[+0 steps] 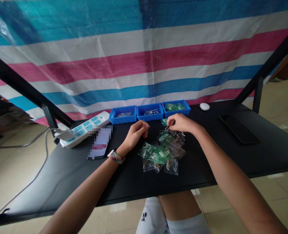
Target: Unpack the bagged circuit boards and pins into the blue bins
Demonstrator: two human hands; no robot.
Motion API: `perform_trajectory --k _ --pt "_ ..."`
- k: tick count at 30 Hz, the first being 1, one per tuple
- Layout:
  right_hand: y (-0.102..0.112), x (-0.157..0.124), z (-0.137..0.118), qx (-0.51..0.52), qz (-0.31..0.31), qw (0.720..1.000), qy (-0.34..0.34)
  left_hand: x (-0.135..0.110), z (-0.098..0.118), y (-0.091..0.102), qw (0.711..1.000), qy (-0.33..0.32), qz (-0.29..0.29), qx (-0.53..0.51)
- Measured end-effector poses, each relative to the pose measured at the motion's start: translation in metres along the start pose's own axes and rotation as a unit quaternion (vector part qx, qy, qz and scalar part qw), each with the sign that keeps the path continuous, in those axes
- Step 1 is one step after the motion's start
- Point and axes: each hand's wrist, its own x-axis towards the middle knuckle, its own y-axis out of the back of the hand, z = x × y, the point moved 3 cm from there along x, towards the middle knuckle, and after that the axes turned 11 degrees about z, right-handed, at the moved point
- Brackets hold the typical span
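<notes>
My right hand is closed in a pinch, fingertips down among a loose heap of thin metal pins; a pin seems to be between them. To its left, my left hand is held above the table with curled fingers, and whatever they may hold is hidden. Below both hands lies a pile of small green plastic packets, with clear bags holding small brass-coloured pieces along its near side. Another green packet lies by the right fingertips.
Behind my hands stand three blue trays: one with clear packets, one with metal pins, one with green packets. A white power strip and a lit phone lie left. Right are a white oval object and a dark phone.
</notes>
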Motion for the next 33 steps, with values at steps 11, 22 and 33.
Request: perform_trajectory --k 11,22,33 --pt "0.002 -0.002 -0.001 -0.076 -0.045 0.996 0.001 -0.001 0.005 -0.003 1.000 0.000 -0.007 0.013" --pt "0.000 -0.001 -0.001 -0.082 -0.034 0.996 0.004 -0.001 0.003 -0.002 1.000 0.000 -0.004 0.008" --pt "-0.007 -0.002 -0.018 0.069 0.015 0.992 0.102 -0.002 0.005 -0.004 1.000 0.003 -0.005 0.023"
